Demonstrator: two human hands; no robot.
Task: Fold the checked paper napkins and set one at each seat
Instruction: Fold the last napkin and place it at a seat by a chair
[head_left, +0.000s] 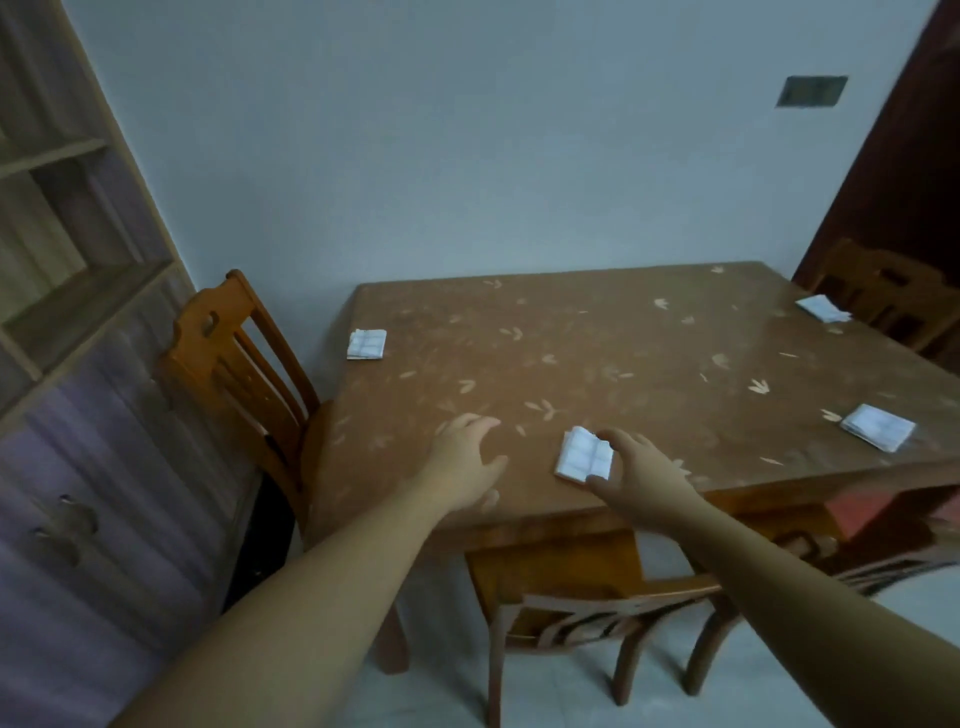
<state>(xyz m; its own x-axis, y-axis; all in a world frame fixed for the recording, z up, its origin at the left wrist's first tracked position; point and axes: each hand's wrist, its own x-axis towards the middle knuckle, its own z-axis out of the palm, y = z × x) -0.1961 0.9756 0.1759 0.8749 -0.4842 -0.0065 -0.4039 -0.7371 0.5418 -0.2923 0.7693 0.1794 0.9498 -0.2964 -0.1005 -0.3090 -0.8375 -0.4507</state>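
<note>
Several folded checked paper napkins lie on the brown wooden table (623, 364). One napkin (579, 454) sits near the front edge, and my right hand (636, 467) touches its right side with thumb and fingers curled around it. My left hand (465, 457) hovers flat and open over the table, left of that napkin, holding nothing. A second napkin (367, 344) lies at the left edge by the left chair. A third napkin (878, 427) lies at the right front. A fourth napkin (823, 308) lies at the far right corner.
A wooden chair (234, 374) stands at the table's left side, another chair (597, 613) is tucked under the front edge, and a third chair (893, 296) is at the far right. A shelf unit (67, 234) fills the left wall. A red object (862, 512) is at the front right.
</note>
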